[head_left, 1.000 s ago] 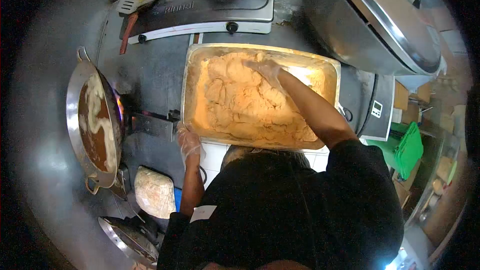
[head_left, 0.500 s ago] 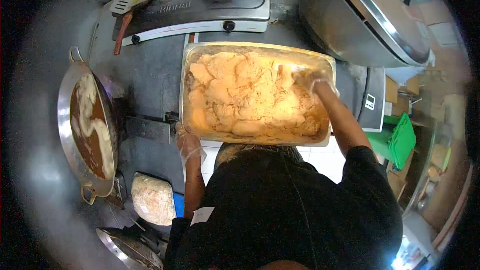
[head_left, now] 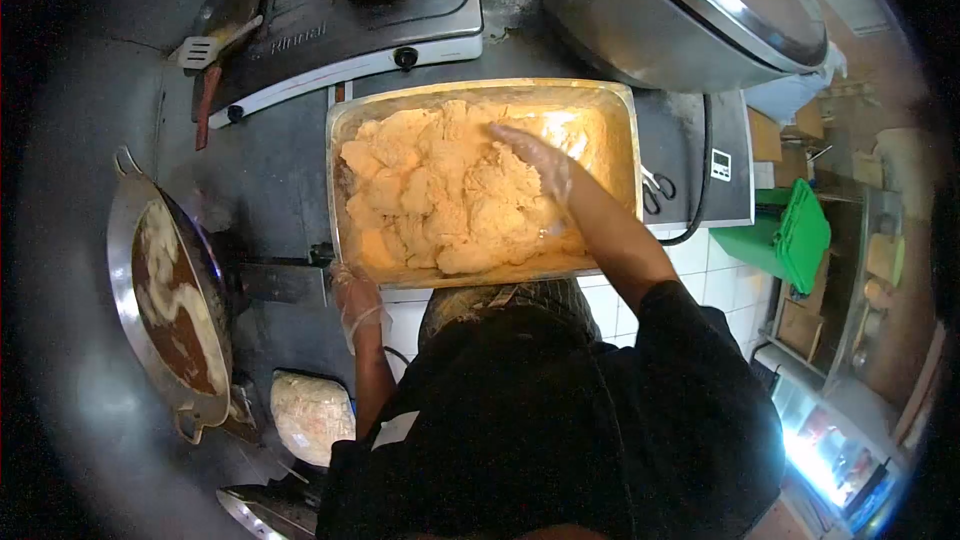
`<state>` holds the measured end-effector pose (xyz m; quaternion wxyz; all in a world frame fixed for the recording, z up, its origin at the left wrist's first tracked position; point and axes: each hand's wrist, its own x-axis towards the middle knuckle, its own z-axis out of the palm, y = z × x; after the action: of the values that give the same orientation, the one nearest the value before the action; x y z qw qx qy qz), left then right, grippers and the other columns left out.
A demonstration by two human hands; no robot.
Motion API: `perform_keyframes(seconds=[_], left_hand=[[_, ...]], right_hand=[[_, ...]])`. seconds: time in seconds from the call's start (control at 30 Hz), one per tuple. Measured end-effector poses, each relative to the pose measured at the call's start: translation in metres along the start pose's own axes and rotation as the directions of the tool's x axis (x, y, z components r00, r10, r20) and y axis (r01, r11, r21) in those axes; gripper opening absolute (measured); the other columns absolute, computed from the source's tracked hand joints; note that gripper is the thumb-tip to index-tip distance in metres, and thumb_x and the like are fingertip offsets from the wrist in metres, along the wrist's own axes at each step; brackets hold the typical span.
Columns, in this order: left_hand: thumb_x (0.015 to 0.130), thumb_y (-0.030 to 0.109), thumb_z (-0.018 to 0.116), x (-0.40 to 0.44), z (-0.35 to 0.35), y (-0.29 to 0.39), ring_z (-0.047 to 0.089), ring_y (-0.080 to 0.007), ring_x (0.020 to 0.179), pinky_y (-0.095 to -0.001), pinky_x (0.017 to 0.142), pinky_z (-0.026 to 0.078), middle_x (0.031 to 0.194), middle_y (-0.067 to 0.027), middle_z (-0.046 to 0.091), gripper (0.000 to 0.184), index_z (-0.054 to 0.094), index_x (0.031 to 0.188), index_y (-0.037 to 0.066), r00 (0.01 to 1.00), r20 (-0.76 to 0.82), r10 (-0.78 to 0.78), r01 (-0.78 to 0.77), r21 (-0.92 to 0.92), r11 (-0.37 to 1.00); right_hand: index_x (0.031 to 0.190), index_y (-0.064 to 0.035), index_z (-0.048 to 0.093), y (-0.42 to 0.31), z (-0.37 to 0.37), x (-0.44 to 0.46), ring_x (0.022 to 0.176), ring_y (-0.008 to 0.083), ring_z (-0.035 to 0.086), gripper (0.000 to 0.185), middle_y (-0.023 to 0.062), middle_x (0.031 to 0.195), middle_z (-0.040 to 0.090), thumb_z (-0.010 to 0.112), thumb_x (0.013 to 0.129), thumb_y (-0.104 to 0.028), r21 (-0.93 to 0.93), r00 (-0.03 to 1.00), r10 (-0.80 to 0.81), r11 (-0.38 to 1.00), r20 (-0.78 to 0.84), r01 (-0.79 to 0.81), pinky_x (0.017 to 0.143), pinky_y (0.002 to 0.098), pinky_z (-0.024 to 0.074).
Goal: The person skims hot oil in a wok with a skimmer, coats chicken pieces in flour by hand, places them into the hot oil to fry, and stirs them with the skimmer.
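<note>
A rectangular metal tray (head_left: 480, 87) holds a heap of pieces coated in pale orange flour (head_left: 430, 190), pushed toward its left and middle. My right hand (head_left: 545, 162), in a clear plastic glove, reaches in from the right. Its fingers are stretched out and lie against the right side of the heap. Bare, flour-dusted metal shows in the tray's right end. At the tray's near left corner my left hand (head_left: 357, 302), also gloved, grips the rim; its fingertips are partly hidden.
On the left stands a wide two-handled wok (head_left: 125, 270) of brown liquid with pale foam. A gas stove (head_left: 370, 55) with pans and a slotted turner (head_left: 200, 52) is behind. A large steel pot (head_left: 640, 40), scissors (head_left: 655, 190), timer (head_left: 720, 165) and green bin (head_left: 785, 240) are right.
My right hand has swept left from the tray's right end to the heap, pushing the coated pieces left and baring the metal. My left hand stays at the corner. The view has shifted.
</note>
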<state>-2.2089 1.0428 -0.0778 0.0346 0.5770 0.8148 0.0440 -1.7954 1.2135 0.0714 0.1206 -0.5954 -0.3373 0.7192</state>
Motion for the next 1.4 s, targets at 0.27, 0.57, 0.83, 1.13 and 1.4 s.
perform_keyframes(seconds=[0.27,0.57,0.83,1.13,1.4], left_hand=[[0.094,0.021,0.049,-0.01,-0.115,0.096,0.058,-0.0451,0.099,-0.0474,0.083,0.048,0.106,-0.03,0.06,0.033,0.055,0.109,-0.008,0.984,0.071,-0.163,0.176,-0.255,0.951],[0.09,0.02,0.052,-0.01,-0.085,0.076,0.058,-0.0448,0.099,-0.0474,0.084,0.048,0.104,-0.0309,0.06,0.033,0.055,0.107,-0.008,0.977,0.064,-0.205,0.213,-0.173,0.962],[0.09,0.024,0.053,-0.027,-0.161,0.141,0.056,-0.0419,0.108,-0.0447,0.092,0.045,0.114,-0.0266,0.058,0.038,0.055,0.118,-0.003,0.984,-0.166,-0.066,0.04,-0.16,0.986],[0.087,0.026,0.063,-0.025,-0.134,0.279,0.059,-0.0301,0.107,-0.0389,0.094,0.045,0.115,-0.0185,0.061,0.037,0.06,0.112,-0.001,0.913,0.035,0.406,-0.202,-0.827,0.526],[0.086,0.027,0.059,-0.025,-0.025,0.438,0.049,-0.0259,0.121,-0.0418,0.103,0.039,0.136,-0.0168,0.047,0.049,0.049,0.129,0.007,0.408,0.32,0.855,-0.845,-0.223,0.487]], right_hand=[[0.124,-0.0038,0.058,0.009,-0.033,0.017,0.105,0.0326,0.06,0.074,0.0209,0.119,0.061,0.054,0.081,-0.064,-0.53,0.859,-0.22,0.845,-0.462,-0.068,0.089,0.0406,0.046],[0.14,-0.014,0.042,-0.005,0.002,0.037,0.122,0.0348,0.049,0.076,0.0179,0.138,0.047,0.061,0.081,-0.056,-0.141,0.969,-0.189,0.967,0.156,0.212,0.102,0.0404,0.0382],[0.132,-0.0064,0.049,0.032,-0.084,-0.006,0.114,0.0315,0.056,0.084,0.0196,0.122,0.059,0.065,0.073,-0.063,-0.829,0.932,-0.363,0.514,0.024,0.222,0.096,0.0361,0.0426],[0.13,-0.0074,0.049,0.084,-0.097,-0.06,0.106,0.028,0.06,0.059,0.0127,0.122,0.059,0.06,0.085,-0.044,0.285,0.966,-0.177,0.931,-0.189,0.227,0.091,0.0424,0.047],[0.115,-0.0033,0.05,0.059,-0.124,-0.14,0.09,0.0299,0.067,0.029,0.0161,0.105,0.063,0.05,0.095,-0.024,0.738,0.925,-0.374,0.604,-0.07,0.3,0.065,0.0427,0.0608]])
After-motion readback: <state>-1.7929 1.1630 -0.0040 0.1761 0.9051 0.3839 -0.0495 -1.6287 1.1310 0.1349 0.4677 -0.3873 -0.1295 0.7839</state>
